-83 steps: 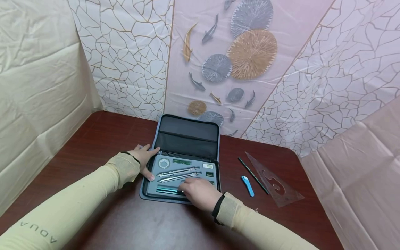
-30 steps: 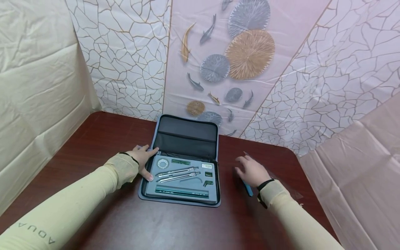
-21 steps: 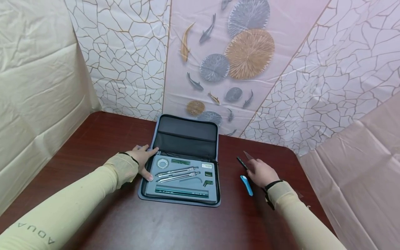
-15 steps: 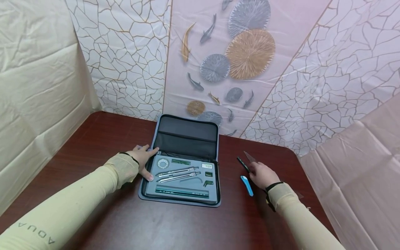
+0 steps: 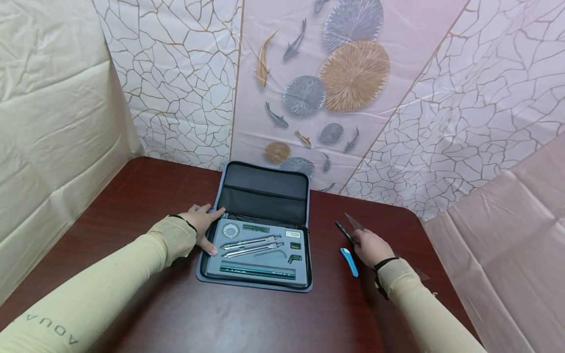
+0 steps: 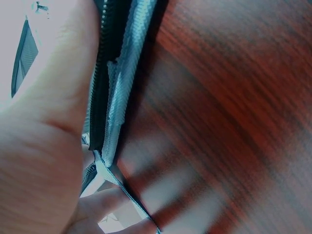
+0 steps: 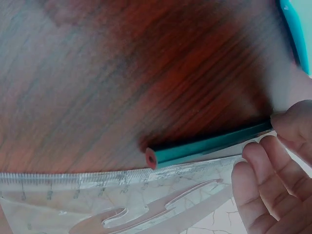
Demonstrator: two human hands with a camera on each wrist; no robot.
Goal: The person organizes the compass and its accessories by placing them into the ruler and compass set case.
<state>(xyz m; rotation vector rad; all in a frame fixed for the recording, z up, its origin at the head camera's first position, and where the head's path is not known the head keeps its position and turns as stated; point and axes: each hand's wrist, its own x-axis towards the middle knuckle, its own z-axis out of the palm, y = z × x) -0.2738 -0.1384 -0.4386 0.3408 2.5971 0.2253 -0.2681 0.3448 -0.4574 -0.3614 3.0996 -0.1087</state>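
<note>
My left hand (image 5: 200,224) rests with spread fingers on the left edge of an unzipped drawing-instrument case (image 5: 265,180), its thumb lying over the grey tray (image 5: 215,268). On the right, my right hand (image 5: 372,247) pinches a green pencil (image 7: 209,141) between thumb and fingers. The pencil lies low over the table beside a clear set square (image 7: 53,192), which my hand and forearm partly cover in the head view. A blue utility knife (image 5: 349,262) lies just left of my right hand. In the left wrist view, the case's zipped edge (image 6: 122,83) passes beside the thumb.
The tray holds two metal compasses (image 5: 249,250), a round disc (image 5: 230,230), a white eraser (image 5: 293,234), a small sharpener-like piece (image 5: 295,258) and dark green pencils (image 5: 258,270). Draped cloth (image 5: 503,230) borders the brown table (image 5: 265,321).
My right hand has left the tray's lower right part, moved right past the utility knife and taken hold of the pencil by the set square. The left hand has stayed on the case.
</note>
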